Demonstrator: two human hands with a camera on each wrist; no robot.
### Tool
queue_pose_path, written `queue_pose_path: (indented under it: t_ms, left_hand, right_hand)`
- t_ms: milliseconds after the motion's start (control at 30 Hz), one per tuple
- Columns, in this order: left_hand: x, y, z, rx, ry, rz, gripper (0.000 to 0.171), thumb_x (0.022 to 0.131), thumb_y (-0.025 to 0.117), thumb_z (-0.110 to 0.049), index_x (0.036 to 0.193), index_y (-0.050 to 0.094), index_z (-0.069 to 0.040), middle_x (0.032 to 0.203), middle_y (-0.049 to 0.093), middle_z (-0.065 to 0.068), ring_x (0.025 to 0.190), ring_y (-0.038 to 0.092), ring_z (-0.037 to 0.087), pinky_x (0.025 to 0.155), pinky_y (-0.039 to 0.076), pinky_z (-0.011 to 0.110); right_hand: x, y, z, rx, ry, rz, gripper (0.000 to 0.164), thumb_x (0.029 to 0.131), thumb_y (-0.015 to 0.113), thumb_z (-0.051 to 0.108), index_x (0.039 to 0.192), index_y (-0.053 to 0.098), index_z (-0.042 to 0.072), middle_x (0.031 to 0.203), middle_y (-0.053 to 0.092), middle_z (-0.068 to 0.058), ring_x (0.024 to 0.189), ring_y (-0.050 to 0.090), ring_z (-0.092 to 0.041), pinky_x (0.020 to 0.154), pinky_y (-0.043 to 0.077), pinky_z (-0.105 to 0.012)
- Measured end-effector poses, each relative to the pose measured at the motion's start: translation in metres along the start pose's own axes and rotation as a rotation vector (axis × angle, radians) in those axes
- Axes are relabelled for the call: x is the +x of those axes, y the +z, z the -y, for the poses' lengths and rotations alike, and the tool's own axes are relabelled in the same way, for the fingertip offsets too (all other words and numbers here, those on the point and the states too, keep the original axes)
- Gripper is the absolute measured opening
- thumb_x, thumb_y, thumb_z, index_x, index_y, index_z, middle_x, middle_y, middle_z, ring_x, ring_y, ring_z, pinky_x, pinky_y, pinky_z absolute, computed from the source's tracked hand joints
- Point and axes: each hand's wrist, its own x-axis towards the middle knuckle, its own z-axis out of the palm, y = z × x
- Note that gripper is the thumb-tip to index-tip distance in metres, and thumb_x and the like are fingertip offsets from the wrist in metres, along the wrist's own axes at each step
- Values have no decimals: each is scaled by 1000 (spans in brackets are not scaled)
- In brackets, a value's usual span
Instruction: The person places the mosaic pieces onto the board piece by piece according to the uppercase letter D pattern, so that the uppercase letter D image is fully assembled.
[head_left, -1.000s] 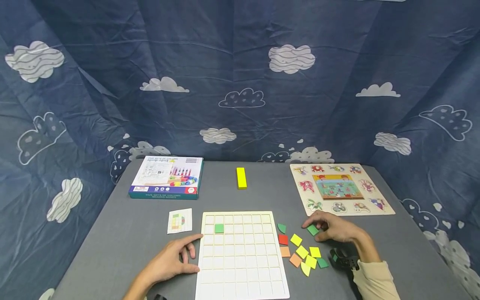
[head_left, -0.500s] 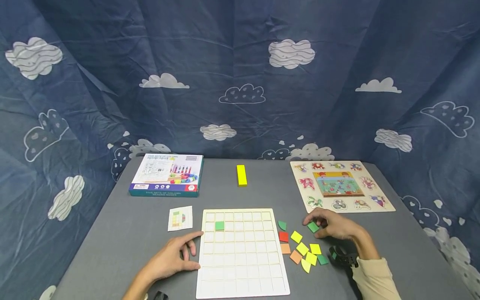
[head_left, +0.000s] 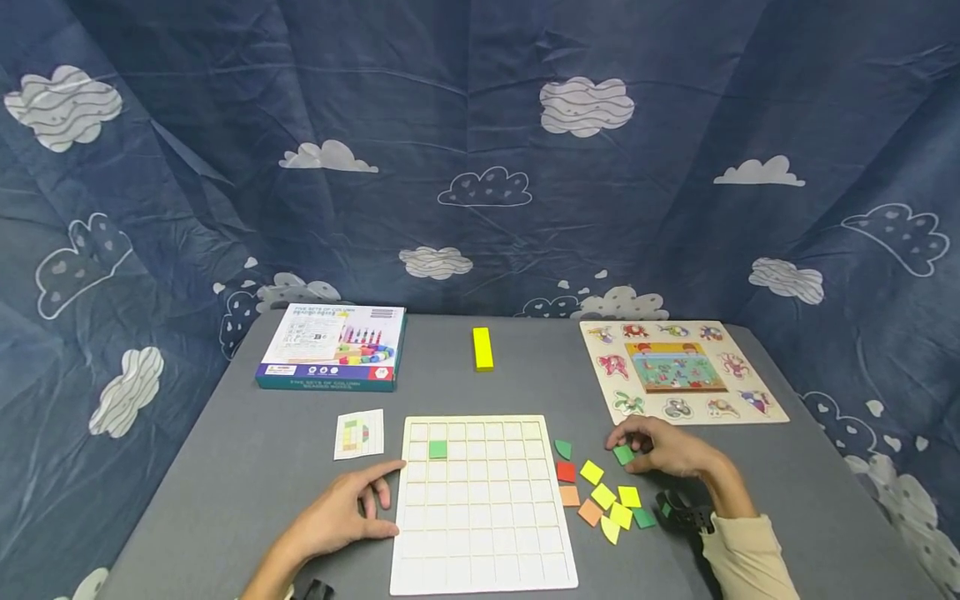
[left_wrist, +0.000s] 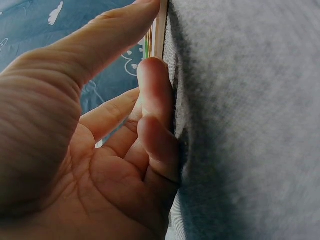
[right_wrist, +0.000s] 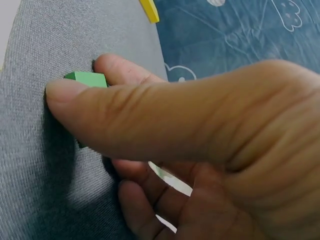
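My left hand (head_left: 339, 510) rests at the left edge of a white grid board (head_left: 480, 517). Its thumb and index fingertips touch that edge, and its other fingers bend loosely. One green square tile (head_left: 438, 450) lies in the board's second row. Right of the board, my right hand (head_left: 671, 448) pinches another green square tile (head_left: 623, 454) between thumb and fingers, low over the table. In the right wrist view the thumb (right_wrist: 67, 92) covers much of this green tile (right_wrist: 90, 78).
Loose tiles lie between board and right hand: a red square (head_left: 566, 472), yellow squares (head_left: 603, 497), orange squares (head_left: 589, 512) and green pieces (head_left: 643, 518). A pattern card (head_left: 359, 434), a box (head_left: 330, 346), a yellow block (head_left: 483, 349) and an animal puzzle (head_left: 678, 371) lie farther back.
My right thumb has drawn in closer against the green tile, which has barely shifted. The left hand keeps its place at the board. The head view has tilted slightly.
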Motion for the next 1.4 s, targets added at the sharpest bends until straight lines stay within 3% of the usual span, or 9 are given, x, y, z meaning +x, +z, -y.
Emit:
queue_pose_path:
  t_ms: [367,900,1400]
  left_hand:
    - [0,0,2,1,-14,-7,79,77,87,-20,145,49,-2,92,59,2,63,55,5,66,45,23]
    - [1,3,3,13,-2,-5,78,78,86,-20,143,50,-1,92,59,2,64,54,4,68,45,23]
    - [-1,1,-1,7,-11,-9,77,79,86,-21,145,49,-4,92,60,3,63,54,5,65,45,24]
  right_hand:
    - [7,3,3,-109,-16,-34,26,80,80,5,104,69,4,88,59,-4,77,48,-11,69,42,-23]
    - [14,7,17,-226,-40,-47,21,84,78,8,103,69,4,89,62,-3,78,53,-6,71,47,-25]
    - [26,16,51,-311,-48,-67,22,88,76,12,107,70,4,93,65,-2,81,55,-7,74,49,-30]
